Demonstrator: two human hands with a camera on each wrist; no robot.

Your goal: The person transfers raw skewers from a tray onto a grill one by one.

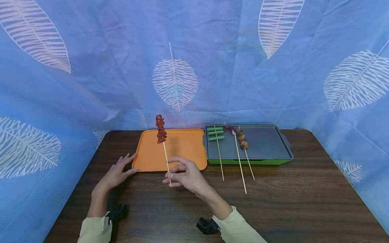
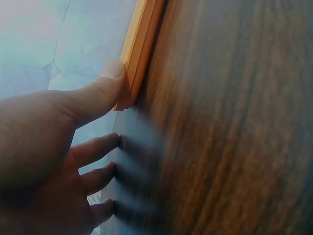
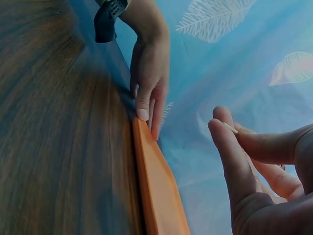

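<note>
My right hand [image 1: 186,175] pinches the lower end of a meat skewer [image 1: 161,130] between thumb and fingers. The dark red meat pieces are at its top, held above the orange tray [image 1: 182,148]. In the right wrist view the stick's pale tip pokes out from my right hand [image 3: 264,161]. My left hand [image 1: 117,172] touches the tray's near left corner, thumb at the front edge and index finger along the left side. The left wrist view has the thumb of my left hand [image 2: 73,107] against the tray's rim [image 2: 139,54], its other fingers spread and fairly straight.
Right of the tray stands a green grill box with a dark grey plate [image 1: 264,141]. Across it lie a green vegetable skewer [image 1: 216,132], a purple tentacle-like skewer [image 1: 230,128] and a brown ball skewer [image 1: 242,139], sticks jutting past the front edge. A blue leaf-print cloth [image 1: 212,84] hangs behind the table.
</note>
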